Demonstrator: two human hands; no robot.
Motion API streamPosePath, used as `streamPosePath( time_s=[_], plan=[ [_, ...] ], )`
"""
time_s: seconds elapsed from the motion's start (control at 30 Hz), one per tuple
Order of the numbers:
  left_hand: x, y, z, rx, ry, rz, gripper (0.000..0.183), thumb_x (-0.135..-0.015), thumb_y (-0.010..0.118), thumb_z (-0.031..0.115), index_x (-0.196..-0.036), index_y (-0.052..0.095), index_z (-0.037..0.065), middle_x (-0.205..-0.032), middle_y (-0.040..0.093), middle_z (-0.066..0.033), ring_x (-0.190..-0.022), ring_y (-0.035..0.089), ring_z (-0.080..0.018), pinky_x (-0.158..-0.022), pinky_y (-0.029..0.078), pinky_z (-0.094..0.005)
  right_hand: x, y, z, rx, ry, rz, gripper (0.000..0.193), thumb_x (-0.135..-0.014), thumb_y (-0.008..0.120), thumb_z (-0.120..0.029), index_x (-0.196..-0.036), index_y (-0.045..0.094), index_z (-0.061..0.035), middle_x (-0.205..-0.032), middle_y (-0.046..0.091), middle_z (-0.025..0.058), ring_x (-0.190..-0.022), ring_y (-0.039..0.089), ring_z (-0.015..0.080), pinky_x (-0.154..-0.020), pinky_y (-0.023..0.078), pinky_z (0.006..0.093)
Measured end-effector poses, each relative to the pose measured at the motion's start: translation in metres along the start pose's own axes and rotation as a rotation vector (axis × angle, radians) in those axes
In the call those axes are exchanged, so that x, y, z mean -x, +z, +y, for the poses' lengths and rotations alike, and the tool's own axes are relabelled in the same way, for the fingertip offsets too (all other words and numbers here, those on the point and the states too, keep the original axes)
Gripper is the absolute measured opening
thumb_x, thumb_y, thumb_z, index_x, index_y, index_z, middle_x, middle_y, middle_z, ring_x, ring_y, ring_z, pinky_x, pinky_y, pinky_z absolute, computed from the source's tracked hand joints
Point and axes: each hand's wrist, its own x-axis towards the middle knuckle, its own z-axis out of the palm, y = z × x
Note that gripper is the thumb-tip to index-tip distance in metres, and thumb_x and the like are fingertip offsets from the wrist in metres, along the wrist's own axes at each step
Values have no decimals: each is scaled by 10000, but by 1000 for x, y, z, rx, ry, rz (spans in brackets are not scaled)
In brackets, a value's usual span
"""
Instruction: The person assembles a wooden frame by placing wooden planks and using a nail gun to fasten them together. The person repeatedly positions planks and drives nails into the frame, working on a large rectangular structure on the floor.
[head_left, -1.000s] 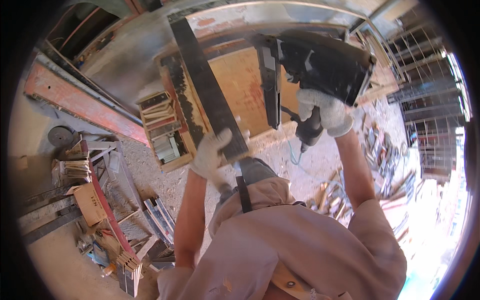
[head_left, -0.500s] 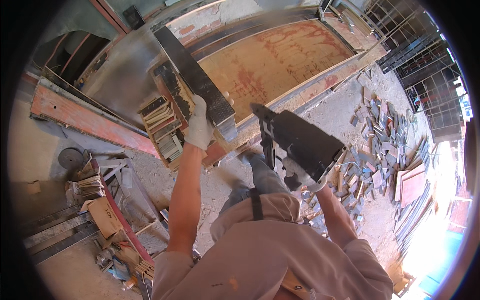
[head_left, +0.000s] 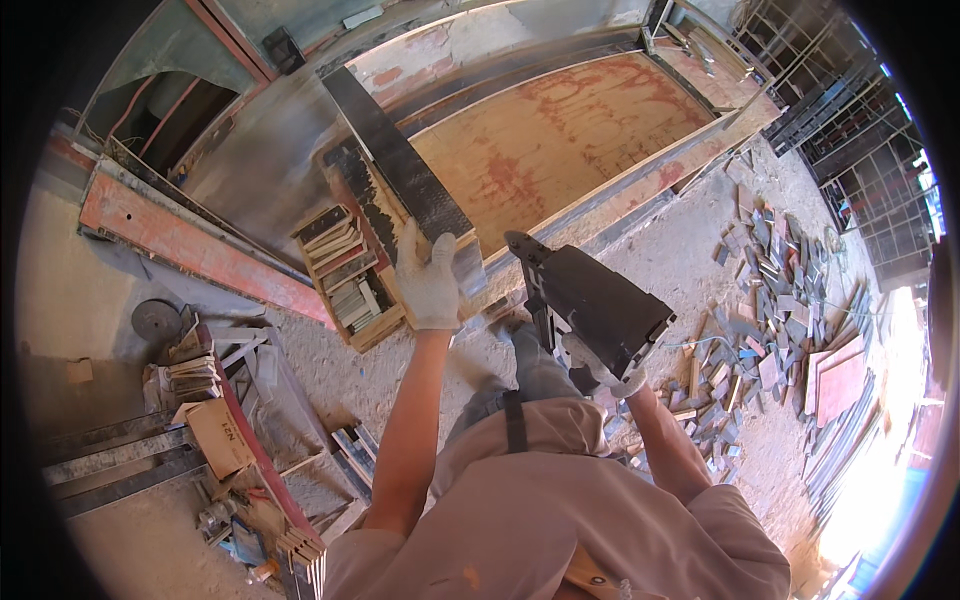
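Note:
My gloved left hand (head_left: pixel 428 288) is at the near end of a long dark board (head_left: pixel 400 150), its fingers stretched and apart, touching that end. The board lies lengthwise along the left end of a large wooden panel (head_left: pixel 560 130) smeared with red. In my right hand (head_left: pixel 612 378), also gloved, is a black nail gun (head_left: pixel 595 300), gripped by its handle; its nose points toward the panel and stays apart from the board. Left of the board sits a wooden box (head_left: pixel 385 325) with compartments of stacked pale strips.
A reddish beam (head_left: pixel 200 240) runs along the left. Below it are a cardboard box (head_left: pixel 215 437) and a dark round disc (head_left: pixel 157 319). Wood offcuts (head_left: pixel 765 290) litter the floor at right, beside leaning sheets (head_left: pixel 838 380). Metal racks (head_left: pixel 850 140) stand at far right.
My left hand has shifted right and toward me along the board, from its side edge to its near end, its fingers spreading. The nail gun has moved slightly lower and to the left.

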Motion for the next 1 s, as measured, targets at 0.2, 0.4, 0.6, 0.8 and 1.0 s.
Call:
streamPosePath(
  time_s=[0.2, 0.4, 0.6, 0.8, 1.0],
  plan=[
    [10, 8, 10, 385, -223, 82, 659, -915, 776, 131, -1454, 476, -100, -1289, 659, -161, -1109, 643, -218, -997, 502, -302, 4, 0, 3, 32, -5, -8, 114, -945, 666, -130, -979, 582, -61, -856, 564, 52, -755, 529, 149, -630, 380, 301],
    [1, 2, 0, 343, -167, 4, 516, -910, 763, 58, -1378, 582, -63, -1188, 704, -107, -987, 647, -154, -889, 518, -285, 7, 0, 4, 103, -41, -15, 133, -947, 657, -132, -1018, 574, -58, -906, 557, 63, -806, 522, 164, -672, 378, 312],
    [-1, -8, 7, 425, -258, -70, 436, -892, 767, 78, -1298, 657, -33, -1121, 725, -73, -968, 644, -134, -881, 502, -255, -3, 11, 15, 242, -172, -71, 159, -948, 649, -135, -1058, 565, -55, -957, 550, 74, -856, 516, 179, -715, 376, 324],
    [-11, -16, 1, 279, -277, -197, 393, -928, 738, 89, -1294, 639, -16, -1106, 714, -43, -953, 649, -111, -836, 517, -247, -4, 31, 28, 471, -360, -102, 189, -950, 640, -137, -1097, 556, -52, -1007, 544, 86, -907, 510, 195, -757, 374, 336],
    [-30, -16, -5, 778, -406, -478, 431, -1033, 618, 342, -1283, 628, -8, -1192, 695, -113, -1081, 671, -234, -1009, 520, -409, -1, 52, 48, 617, -502, -106, 222, -951, 631, -140, -1136, 547, -50, -1057, 537, 97, -958, 503, 210, -799, 372, 348]
  ],
)
